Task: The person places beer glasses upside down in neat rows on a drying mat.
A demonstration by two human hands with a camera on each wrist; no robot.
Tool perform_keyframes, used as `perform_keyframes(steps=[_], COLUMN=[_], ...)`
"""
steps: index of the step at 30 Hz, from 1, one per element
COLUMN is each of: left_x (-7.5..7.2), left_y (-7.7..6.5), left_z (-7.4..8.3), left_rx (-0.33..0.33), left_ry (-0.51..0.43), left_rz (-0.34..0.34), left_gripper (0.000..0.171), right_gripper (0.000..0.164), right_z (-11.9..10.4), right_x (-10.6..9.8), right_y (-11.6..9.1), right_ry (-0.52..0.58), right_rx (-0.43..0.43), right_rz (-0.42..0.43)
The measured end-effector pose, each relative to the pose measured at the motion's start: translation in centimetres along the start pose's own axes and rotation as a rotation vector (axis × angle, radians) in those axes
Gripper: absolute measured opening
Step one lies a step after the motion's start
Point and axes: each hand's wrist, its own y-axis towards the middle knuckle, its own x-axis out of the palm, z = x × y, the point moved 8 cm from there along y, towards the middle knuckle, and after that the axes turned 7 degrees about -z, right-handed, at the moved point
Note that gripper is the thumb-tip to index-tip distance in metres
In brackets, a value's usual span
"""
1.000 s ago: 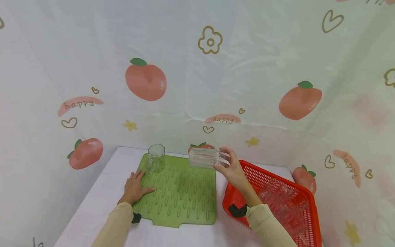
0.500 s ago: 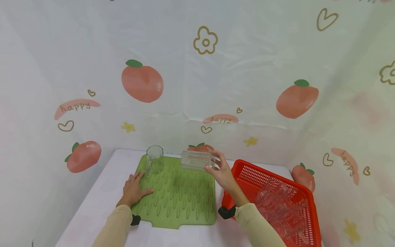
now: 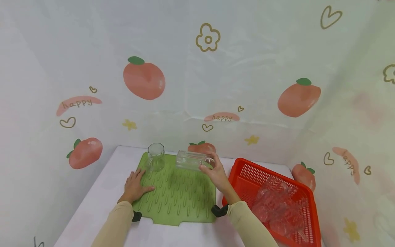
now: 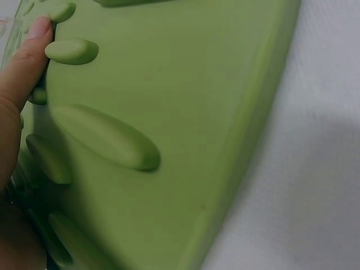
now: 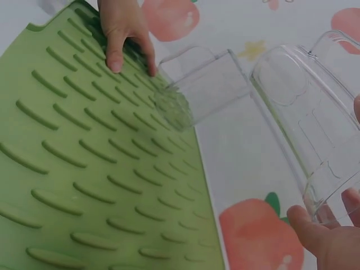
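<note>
My right hand (image 3: 216, 175) grips a clear drinking mug (image 3: 189, 160) by its right end. The mug lies sideways in the air over the back right part of a green ridged drying mat (image 3: 176, 195). In the right wrist view, this mug's handle (image 5: 332, 36) and my fingertips around its end show. With fingers spread, my left hand (image 3: 135, 187) rests on the mat's left edge; in the left wrist view one fingertip (image 4: 39, 28) lies among the raised ridges. A second clear mug (image 3: 156, 159) stands on the mat's back left corner, just beyond my left fingers.
To the right of the mat, a red perforated basket (image 3: 308, 195) holds several clear glass pieces (image 3: 280, 209) in a heap. A white cloth with printed fruit hangs close behind the white table (image 3: 95, 192).
My right hand has carried the mug leftward and slightly downward, away from the basket and over the mat. My left hand stays on the mat's edge.
</note>
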Motion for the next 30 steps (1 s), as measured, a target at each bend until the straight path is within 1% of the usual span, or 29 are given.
perform_keyframes(steps=[4,8,12,15,18,20,21,26,30], left_x=[0.0,0.1,-0.3,-0.1,0.1,0.1,0.1,-0.7,-1.5], left_y=[0.2,0.1,-0.1,0.0,0.2,0.4,0.5,0.7,0.6], left_z=[0.0,0.0,0.3,0.3,0.1,0.0,0.1,0.3,0.5], left_rx=[0.011,0.027,0.018,-0.009,-0.034,-0.047,-0.050,-0.048,-0.023], left_ry=[-0.006,-0.005,0.022,0.022,-0.005,-0.039,-0.054,-0.114,-0.157], left_rz=[0.023,0.029,0.021,-0.013,-0.039,-0.037,-0.037,-0.016,-0.006], left_gripper=[0.106,0.106,0.106,0.106,0.105,0.106,0.107,0.113,0.114], right_gripper=[0.058,0.058,0.058,0.059,0.060,0.060,0.060,0.059,0.058], right_z=[0.4,0.9,1.0,0.6,0.7,1.0,1.4,1.7,1.8], right_x=[0.3,0.5,0.7,0.8,0.8,0.7,0.6,0.8,1.0], right_y=[0.4,0.4,0.5,0.3,0.5,0.6,0.8,1.2,1.5], right_ry=[0.011,0.006,-0.011,-0.012,-0.018,-0.026,-0.034,-0.038,-0.048], right_rx=[0.000,0.021,0.026,0.019,0.023,0.033,0.031,0.028,0.011], right_rz=[-0.018,-0.014,-0.021,-0.032,-0.030,-0.027,-0.019,-0.009,-0.008])
